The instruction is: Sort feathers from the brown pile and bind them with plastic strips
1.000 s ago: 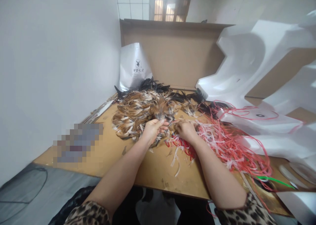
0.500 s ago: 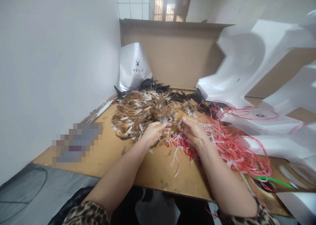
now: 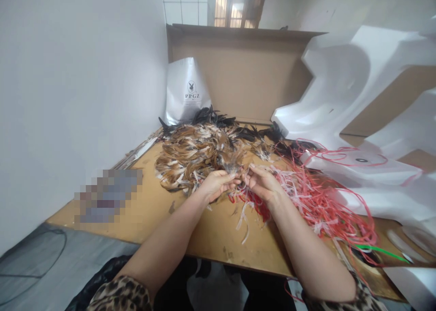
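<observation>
My left hand point(image 3: 220, 186) is closed, its thumb and fingers pinched round the base of a small bunch of brown feathers point(image 3: 232, 157) that fans out away from me. Close beside it, my right hand point(image 3: 263, 183) has its fingertips pinched at the bunch's base. Something thin and pale shows at those fingertips, too small to name. Behind the hands spreads a big pile of brown and white feathers point(image 3: 187, 152). A tangle of red and white plastic strips point(image 3: 313, 197) lies to the right and partly under my right hand.
All this lies on a wooden table point(image 3: 238, 252). Black feathers point(image 3: 213, 116) and a white printed bag point(image 3: 185, 92) are at the back, before a cardboard panel point(image 3: 252, 74). White foam pieces point(image 3: 334, 88) crowd the right side. A blurred-out patch point(image 3: 109, 195) covers something at left.
My right hand has moved slightly left, so its fingertips now meet those of my left hand at the feathers' base. The gap between the hands has narrowed.
</observation>
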`<action>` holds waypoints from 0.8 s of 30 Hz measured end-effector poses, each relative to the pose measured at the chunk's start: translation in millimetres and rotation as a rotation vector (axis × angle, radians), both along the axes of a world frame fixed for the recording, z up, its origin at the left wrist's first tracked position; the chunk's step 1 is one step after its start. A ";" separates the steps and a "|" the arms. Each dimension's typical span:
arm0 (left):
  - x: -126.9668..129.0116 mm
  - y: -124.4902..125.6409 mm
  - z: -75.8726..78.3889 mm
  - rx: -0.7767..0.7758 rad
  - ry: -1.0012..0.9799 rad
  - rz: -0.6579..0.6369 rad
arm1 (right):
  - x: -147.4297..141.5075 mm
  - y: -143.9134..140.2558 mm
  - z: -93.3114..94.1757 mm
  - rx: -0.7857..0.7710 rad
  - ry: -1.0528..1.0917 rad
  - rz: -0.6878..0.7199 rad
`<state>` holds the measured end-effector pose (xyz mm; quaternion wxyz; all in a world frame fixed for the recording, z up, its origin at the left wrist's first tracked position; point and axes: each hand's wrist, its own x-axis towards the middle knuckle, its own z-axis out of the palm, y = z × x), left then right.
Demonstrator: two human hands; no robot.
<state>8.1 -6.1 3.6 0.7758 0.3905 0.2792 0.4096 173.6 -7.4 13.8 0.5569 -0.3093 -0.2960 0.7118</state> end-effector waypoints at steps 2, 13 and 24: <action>0.2 -0.5 0.1 -0.001 0.004 -0.008 | -0.6 0.0 -0.1 -0.011 0.044 -0.020; -1.5 2.8 -2.9 0.005 -0.010 0.008 | 2.1 -1.4 0.4 0.012 0.010 -0.017; -2.3 2.9 -4.0 0.021 -0.036 -0.041 | 1.3 -1.8 -1.5 -0.003 0.012 0.014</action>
